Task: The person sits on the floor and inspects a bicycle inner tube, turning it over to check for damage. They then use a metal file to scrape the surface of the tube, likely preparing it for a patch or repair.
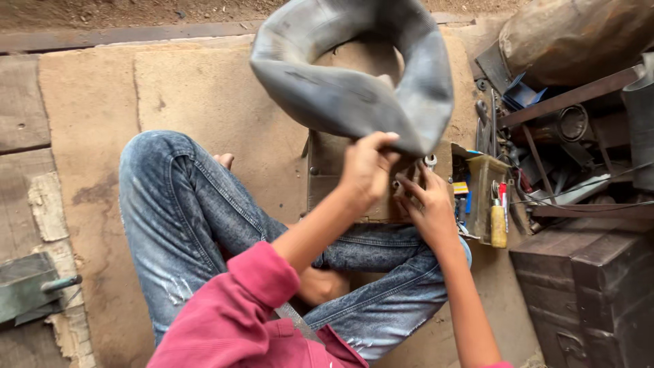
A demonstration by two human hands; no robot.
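A limp grey rubber inner tube (354, 82) hangs in a loop in front of me. My left hand (366, 170) pinches its lower edge. My right hand (428, 204) reaches up right beside it, fingers at the tube's underside near a small metal valve (430, 161). Whether the right hand grips the tube or only touches it is unclear. Below the hands lies a flat brown wooden board (327, 184), resting against my crossed legs in blue jeans (184, 218). I sit on a worn brown mat (204, 95).
To the right stands an open greenish box (485, 187) with small tools and a yellow tube (499, 226). Behind it are metal bars, scrap parts and a large brown sack (579, 34). A dark wooden chest (593, 286) stands at lower right. A green metal tool (27, 286) lies at left.
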